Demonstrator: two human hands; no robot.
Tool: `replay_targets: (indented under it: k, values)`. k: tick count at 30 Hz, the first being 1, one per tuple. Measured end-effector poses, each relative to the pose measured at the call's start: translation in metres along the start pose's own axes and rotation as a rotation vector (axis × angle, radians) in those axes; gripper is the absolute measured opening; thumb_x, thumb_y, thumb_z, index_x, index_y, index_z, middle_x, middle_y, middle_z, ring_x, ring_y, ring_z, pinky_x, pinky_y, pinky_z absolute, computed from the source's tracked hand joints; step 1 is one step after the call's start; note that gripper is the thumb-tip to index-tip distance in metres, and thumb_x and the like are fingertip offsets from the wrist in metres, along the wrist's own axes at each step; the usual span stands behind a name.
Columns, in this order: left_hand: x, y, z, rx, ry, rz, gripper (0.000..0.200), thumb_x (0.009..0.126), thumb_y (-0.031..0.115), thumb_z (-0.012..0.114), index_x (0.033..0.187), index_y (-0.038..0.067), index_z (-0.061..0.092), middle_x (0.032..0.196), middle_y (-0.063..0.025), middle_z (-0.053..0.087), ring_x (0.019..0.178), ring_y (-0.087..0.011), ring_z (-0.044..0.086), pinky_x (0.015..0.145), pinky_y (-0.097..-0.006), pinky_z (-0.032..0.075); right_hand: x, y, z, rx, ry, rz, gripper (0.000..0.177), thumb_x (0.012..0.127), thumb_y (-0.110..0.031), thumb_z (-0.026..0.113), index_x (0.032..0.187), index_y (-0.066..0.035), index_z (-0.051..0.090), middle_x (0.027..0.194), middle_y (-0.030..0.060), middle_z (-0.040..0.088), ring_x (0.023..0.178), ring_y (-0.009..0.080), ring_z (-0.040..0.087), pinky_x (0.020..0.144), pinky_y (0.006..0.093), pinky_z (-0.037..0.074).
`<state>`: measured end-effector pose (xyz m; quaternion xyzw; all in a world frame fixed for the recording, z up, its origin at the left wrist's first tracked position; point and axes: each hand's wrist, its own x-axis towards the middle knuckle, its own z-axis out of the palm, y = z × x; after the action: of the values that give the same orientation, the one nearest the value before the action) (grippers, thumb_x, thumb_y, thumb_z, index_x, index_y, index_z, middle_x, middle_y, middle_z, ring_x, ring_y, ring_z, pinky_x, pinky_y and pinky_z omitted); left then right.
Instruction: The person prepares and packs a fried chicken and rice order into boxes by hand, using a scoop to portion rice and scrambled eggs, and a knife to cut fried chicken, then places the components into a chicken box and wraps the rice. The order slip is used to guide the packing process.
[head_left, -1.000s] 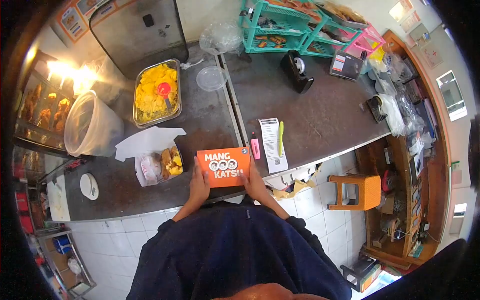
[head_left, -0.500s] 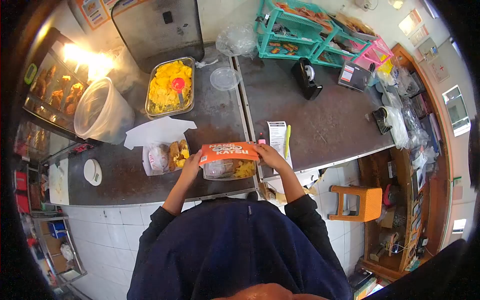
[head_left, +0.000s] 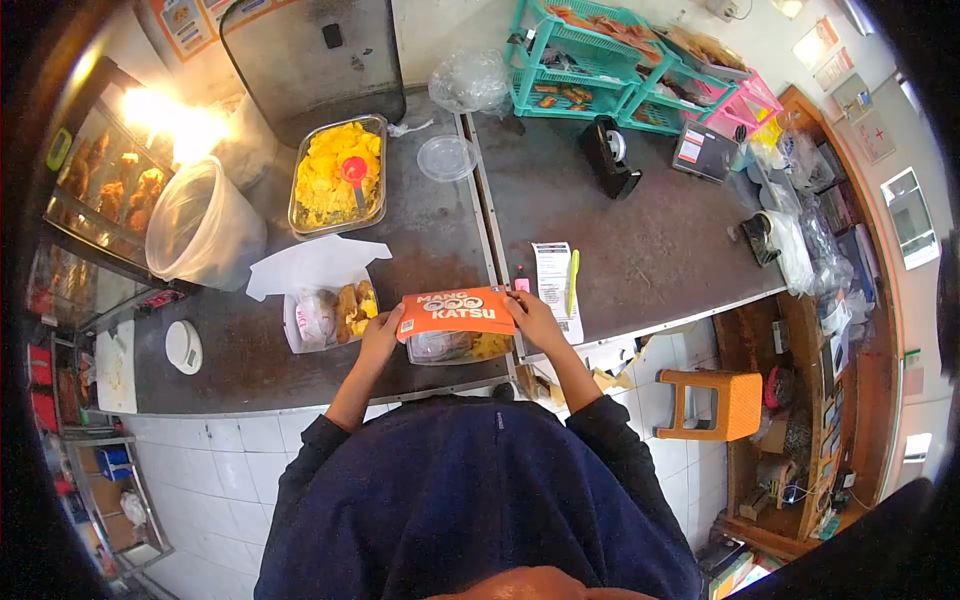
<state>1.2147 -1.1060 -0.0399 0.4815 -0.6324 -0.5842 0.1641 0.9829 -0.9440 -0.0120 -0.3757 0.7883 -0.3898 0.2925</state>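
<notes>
An orange printed paper sleeve (head_left: 455,311) is held at its two ends, my left hand (head_left: 378,335) closed on one and my right hand (head_left: 536,318) on the other. It lies over the top of a clear food container (head_left: 440,356), hiding much of it. Yellow food and a wrapped portion show below the sleeve's lower edge. To the left, an open white paper box (head_left: 300,325) holds a wrapped bundle, brown fried pieces and yellow food. Right of my right hand are a printed slip (head_left: 553,275) and a yellow-green pen (head_left: 573,282).
A metal tray (head_left: 378,208) of yellow food with a red-ended scoop stands behind. Near it are a clear lid (head_left: 446,158), a plastic tub (head_left: 205,235) and a white round scale (head_left: 184,347). A tape dispenser (head_left: 610,160) and green racks (head_left: 580,65) stand back right.
The sleeve has come down over the container, covering more of its contents. Both hands still grip its ends and have shifted slightly.
</notes>
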Motion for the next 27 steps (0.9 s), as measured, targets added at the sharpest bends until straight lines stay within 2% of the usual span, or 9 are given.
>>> replay_targets:
  k: [3, 9, 12, 15, 18, 21, 24, 27]
  values:
    - [0.004, -0.016, 0.005, 0.009, -0.003, 0.025, 0.050, 0.080, 0.043, 0.049, 0.080, -0.006, 0.060, 0.067, -0.0105, 0.059, 0.063, -0.0135, 0.053, 0.059, -0.0248, 0.041, 0.000, -0.004, -0.002, -0.033, -0.002, -0.034, 0.037, 0.082, -0.034, 0.048, 0.099, -0.001, 0.054, 0.084, 0.0135, 0.059, 0.077, 0.0208, 0.057, 0.070, 0.0289, 0.042]
    - [-0.004, -0.002, -0.001, -0.084, -0.048, -0.031, 0.050, 0.081, 0.043, 0.049, 0.080, -0.005, 0.060, 0.066, -0.0087, 0.058, 0.061, -0.0122, 0.052, 0.055, -0.0254, 0.040, -0.001, 0.003, -0.006, 0.032, -0.052, -0.002, 0.037, 0.082, -0.033, 0.047, 0.098, -0.001, 0.054, 0.086, 0.0151, 0.059, 0.078, 0.0233, 0.057, 0.070, 0.0296, 0.042]
    - [-0.009, 0.008, -0.002, 0.024, -0.074, 0.006, 0.049, 0.081, 0.043, 0.048, 0.078, -0.004, 0.060, 0.065, -0.0076, 0.058, 0.060, -0.0115, 0.051, 0.055, -0.0255, 0.040, -0.002, 0.000, -0.006, -0.004, -0.078, 0.002, 0.047, 0.081, -0.039, 0.046, 0.101, 0.003, 0.051, 0.089, 0.0216, 0.058, 0.084, 0.0322, 0.056, 0.073, 0.0341, 0.042]
    - [0.000, -0.010, 0.000, 0.004, -0.050, -0.003, 0.046, 0.081, 0.040, 0.049, 0.078, -0.005, 0.059, 0.065, -0.0074, 0.058, 0.059, -0.0112, 0.051, 0.056, -0.0249, 0.040, 0.000, 0.010, 0.000, -0.032, -0.017, -0.034, 0.036, 0.082, -0.032, 0.048, 0.098, 0.000, 0.054, 0.085, 0.0157, 0.059, 0.078, 0.0230, 0.057, 0.070, 0.0297, 0.042]
    - [-0.019, 0.017, 0.006, -0.021, 0.073, 0.069, 0.042, 0.081, 0.036, 0.050, 0.080, -0.005, 0.059, 0.065, -0.0102, 0.059, 0.059, -0.0137, 0.053, 0.057, -0.0261, 0.042, -0.003, 0.004, -0.003, -0.030, -0.016, -0.043, 0.035, 0.082, -0.030, 0.048, 0.098, 0.001, 0.054, 0.087, 0.0161, 0.058, 0.080, 0.0249, 0.056, 0.071, 0.0307, 0.042]
    - [-0.019, 0.003, 0.013, 0.172, 0.237, 0.268, 0.037, 0.080, 0.031, 0.052, 0.084, -0.005, 0.058, 0.071, -0.0148, 0.060, 0.063, -0.0191, 0.058, 0.060, -0.0290, 0.043, -0.008, 0.007, 0.003, -0.088, 0.032, -0.105, 0.034, 0.082, -0.027, 0.048, 0.102, 0.001, 0.052, 0.090, 0.0167, 0.055, 0.082, 0.0274, 0.054, 0.073, 0.0317, 0.041]
    - [-0.030, 0.020, 0.015, 0.190, 0.197, 0.112, 0.029, 0.082, 0.023, 0.050, 0.087, -0.004, 0.058, 0.077, -0.0175, 0.060, 0.072, -0.0244, 0.059, 0.065, -0.0320, 0.044, -0.014, 0.012, 0.011, -0.035, 0.066, -0.156, 0.034, 0.083, -0.022, 0.047, 0.108, 0.000, 0.049, 0.094, 0.0172, 0.051, 0.083, 0.0289, 0.052, 0.074, 0.0328, 0.041]
    - [-0.011, -0.047, 0.017, 0.439, 0.070, 0.164, 0.023, 0.082, 0.015, 0.046, 0.094, -0.003, 0.056, 0.084, -0.0191, 0.059, 0.081, -0.0275, 0.058, 0.071, -0.0323, 0.043, -0.017, 0.025, 0.025, -0.081, 0.132, -0.181, 0.037, 0.083, -0.018, 0.046, 0.115, -0.002, 0.044, 0.096, 0.0177, 0.051, 0.085, 0.0295, 0.052, 0.075, 0.0338, 0.041]
